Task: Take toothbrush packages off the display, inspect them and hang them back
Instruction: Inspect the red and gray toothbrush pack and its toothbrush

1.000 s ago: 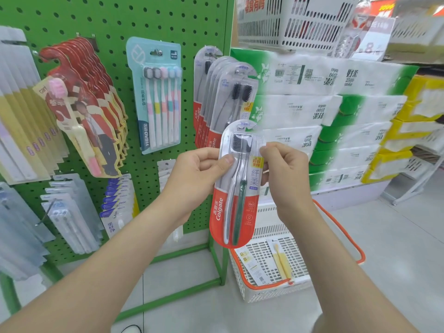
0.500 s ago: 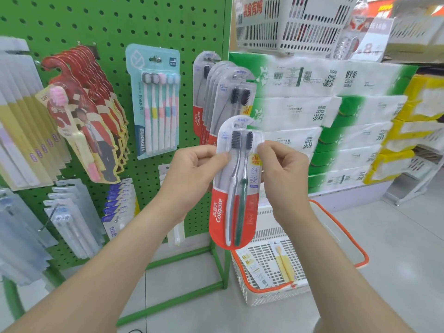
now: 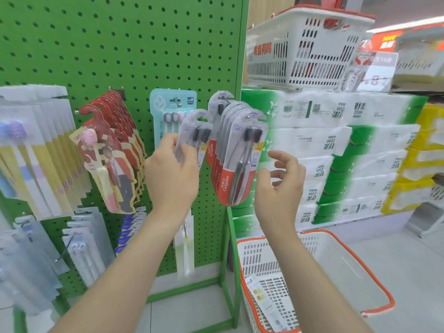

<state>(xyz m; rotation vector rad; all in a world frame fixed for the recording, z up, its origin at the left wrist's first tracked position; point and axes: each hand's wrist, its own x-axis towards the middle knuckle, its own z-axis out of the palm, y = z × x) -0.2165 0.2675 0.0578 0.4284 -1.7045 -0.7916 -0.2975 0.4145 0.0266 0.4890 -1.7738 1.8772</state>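
Note:
My left hand (image 3: 171, 174) grips a Colgate toothbrush package (image 3: 195, 133), clear with two black-headed brushes, and holds it up against the green pegboard (image 3: 120, 44) just left of the hanging row of the same packages (image 3: 236, 155). The package's lower part is hidden behind my hand. My right hand (image 3: 280, 186) is off it, fingers loosely spread, beside the lower right of the hanging row and holding nothing.
On the pegboard hang a pale blue multi-brush pack (image 3: 171, 106), red cartoon packs (image 3: 110, 150) and pale packs (image 3: 31, 145) at left. Wrapped tissue packs (image 3: 336, 150) are stacked at right under a white basket (image 3: 305, 49). An orange-rimmed basket (image 3: 312, 282) stands on the floor.
My right hand let go of the package and moved right. My left hand carried the package up and left toward the pegboard. The view tilted upward.

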